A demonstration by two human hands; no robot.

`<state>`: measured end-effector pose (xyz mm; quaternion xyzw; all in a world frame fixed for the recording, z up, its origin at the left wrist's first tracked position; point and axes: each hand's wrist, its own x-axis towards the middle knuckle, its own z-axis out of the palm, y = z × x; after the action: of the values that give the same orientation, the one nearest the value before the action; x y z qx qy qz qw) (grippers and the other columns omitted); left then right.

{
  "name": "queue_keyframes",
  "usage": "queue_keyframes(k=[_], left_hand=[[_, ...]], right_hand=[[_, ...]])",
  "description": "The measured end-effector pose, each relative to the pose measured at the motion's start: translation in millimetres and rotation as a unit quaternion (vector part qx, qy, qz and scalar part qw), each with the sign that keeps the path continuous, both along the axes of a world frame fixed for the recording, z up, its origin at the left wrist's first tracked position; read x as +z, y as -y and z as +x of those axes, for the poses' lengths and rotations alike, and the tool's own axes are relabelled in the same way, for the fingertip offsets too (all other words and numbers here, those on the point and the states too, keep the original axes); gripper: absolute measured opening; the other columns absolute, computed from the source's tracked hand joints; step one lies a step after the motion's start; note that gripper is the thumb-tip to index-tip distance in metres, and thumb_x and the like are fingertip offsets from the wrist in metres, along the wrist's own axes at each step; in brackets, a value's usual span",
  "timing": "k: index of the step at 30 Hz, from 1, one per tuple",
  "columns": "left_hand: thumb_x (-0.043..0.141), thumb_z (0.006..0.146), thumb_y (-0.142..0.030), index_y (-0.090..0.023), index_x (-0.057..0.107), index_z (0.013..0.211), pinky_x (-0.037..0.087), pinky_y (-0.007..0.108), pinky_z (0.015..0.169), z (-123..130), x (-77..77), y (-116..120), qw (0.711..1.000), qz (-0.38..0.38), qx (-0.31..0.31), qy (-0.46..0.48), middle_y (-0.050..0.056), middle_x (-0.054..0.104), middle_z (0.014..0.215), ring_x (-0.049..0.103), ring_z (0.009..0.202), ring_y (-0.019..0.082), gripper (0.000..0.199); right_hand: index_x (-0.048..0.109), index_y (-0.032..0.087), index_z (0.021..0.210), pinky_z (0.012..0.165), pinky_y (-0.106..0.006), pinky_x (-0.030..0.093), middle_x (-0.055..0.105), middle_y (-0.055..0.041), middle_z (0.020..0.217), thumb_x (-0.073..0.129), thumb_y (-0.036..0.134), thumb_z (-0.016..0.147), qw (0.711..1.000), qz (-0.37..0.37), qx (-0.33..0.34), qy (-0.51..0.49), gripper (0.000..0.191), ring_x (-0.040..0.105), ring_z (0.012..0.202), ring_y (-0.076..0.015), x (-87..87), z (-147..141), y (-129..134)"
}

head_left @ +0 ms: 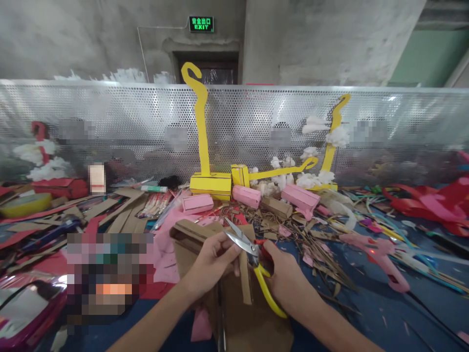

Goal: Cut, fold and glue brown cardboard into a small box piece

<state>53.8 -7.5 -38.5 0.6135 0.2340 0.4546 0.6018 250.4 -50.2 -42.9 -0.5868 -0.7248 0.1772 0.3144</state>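
My right hand grips a pair of scissors with a yellow and a red handle. Their blades are parted and point up and to the left. Beside them, my left hand is closed in a pinch on a narrow cardboard strip, which hangs down between the two hands. The fingertips are very close to the lower blade, and they partly hide what they hold. Behind and beneath the hands lies a larger brown cardboard sheet, with a folded cardboard piece at its far left.
Yellow hook-topped stands are by a perforated metal screen. Pink paper-covered blocks and cardboard scraps lie ahead. A pink glue gun with a lit red spot rests at right, its cord trailing. Cardboard strips cover the left.
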Motion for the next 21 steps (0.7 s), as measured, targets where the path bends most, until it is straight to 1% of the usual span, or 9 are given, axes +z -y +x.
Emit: queue_keyframes(k=[2,5,7,9,11,13,15,18,21], left_hand=[[0.07,0.09,-0.047,-0.014,0.066,0.097,0.047,0.02,0.053,0,2.2,1,1.0,0.009,-0.007,-0.005,0.0,0.064,0.072,0.057,0.052,0.008,0.034],[0.071,0.089,-0.045,-0.014,0.066,0.097,0.047,0.021,0.053,-1,6.2,4,0.999,0.027,-0.027,-0.032,0.0,0.063,0.072,0.058,0.052,0.009,0.032],[0.07,0.09,-0.043,-0.014,0.066,0.096,0.047,0.021,0.052,-1,8.6,6,0.998,0.034,-0.035,-0.045,0.0,0.062,0.071,0.057,0.052,0.009,0.03],[0.069,0.091,-0.042,-0.014,0.066,0.096,0.047,0.02,0.051,-1,10.4,8,0.997,0.035,-0.038,-0.051,0.0,0.062,0.07,0.056,0.051,0.009,0.029],[0.068,0.091,-0.043,-0.014,0.066,0.096,0.047,0.02,0.051,0,11.6,9,0.997,0.032,-0.034,-0.054,0.0,0.063,0.07,0.056,0.05,0.009,0.03],[0.069,0.09,-0.046,-0.013,0.065,0.094,0.047,0.02,0.051,0,12.0,9,0.998,0.03,-0.028,-0.055,0.001,0.065,0.072,0.056,0.05,0.009,0.033],[0.07,0.089,-0.049,-0.014,0.064,0.093,0.047,0.021,0.052,1,11.4,8,0.998,0.03,-0.028,-0.05,0.002,0.065,0.073,0.056,0.05,0.009,0.036],[0.071,0.088,-0.05,-0.013,0.064,0.09,0.047,0.021,0.052,2,8.7,7,0.999,0.017,-0.035,-0.035,0.002,0.065,0.069,0.055,0.05,0.009,0.037],[0.072,0.088,-0.048,-0.013,0.064,0.087,0.044,0.02,0.051,2,7.0,7,0.999,-0.015,-0.032,-0.021,0.001,0.064,0.066,0.055,0.049,0.008,0.035]], right_hand=[[0.044,0.024,0.087,0.06,-0.027,0.036,0.064,-0.0026,0.081,0.059,0.012,0.079,1.0,0.018,-0.002,0.012,0.02,0.057,0.069,-0.0192,0.6,1,1],[0.044,0.023,0.093,0.075,-0.033,0.044,0.062,-0.0099,0.1,0.059,0.012,0.079,0.997,0.069,0.001,0.044,0.023,0.058,0.089,-0.0254,0.3,2,3],[0.045,0.022,0.096,0.082,-0.037,0.044,0.059,-0.0124,0.104,0.058,0.012,0.08,0.994,0.093,0.004,0.058,0.024,0.056,0.095,-0.0284,-0.3,3,4],[0.044,0.022,0.098,0.084,-0.039,0.043,0.059,-0.013,0.105,0.058,0.011,0.079,0.993,0.101,0.008,0.061,0.026,0.055,0.098,-0.0291,-0.4,3,5],[0.044,0.022,0.098,0.08,-0.036,0.043,0.061,-0.0111,0.101,0.059,0.009,0.076,0.995,0.079,0.007,0.051,0.029,0.056,0.092,-0.0274,0.0,3,4],[0.043,0.023,0.095,0.069,-0.031,0.041,0.063,-0.0062,0.09,0.06,0.009,0.076,0.999,0.037,0.006,0.035,0.029,0.057,0.079,-0.0235,0.2,3,3],[0.042,0.024,0.09,0.061,-0.028,0.035,0.063,-0.0017,0.079,0.06,0.012,0.078,1.0,0.01,0.004,0.024,0.025,0.054,0.068,-0.0197,-0.5,3,1],[0.042,0.024,0.086,0.058,-0.026,0.031,0.062,-0.0001,0.074,0.058,0.013,0.081,1.0,0.013,-0.005,0.02,0.02,0.051,0.065,-0.0175,-2.9,3,-1],[0.043,0.024,0.084,0.058,-0.025,0.031,0.061,0.0003,0.073,0.056,0.009,0.077,1.0,0.012,-0.005,0.014,0.021,0.052,0.065,-0.0168,-4.2,3,-1]])
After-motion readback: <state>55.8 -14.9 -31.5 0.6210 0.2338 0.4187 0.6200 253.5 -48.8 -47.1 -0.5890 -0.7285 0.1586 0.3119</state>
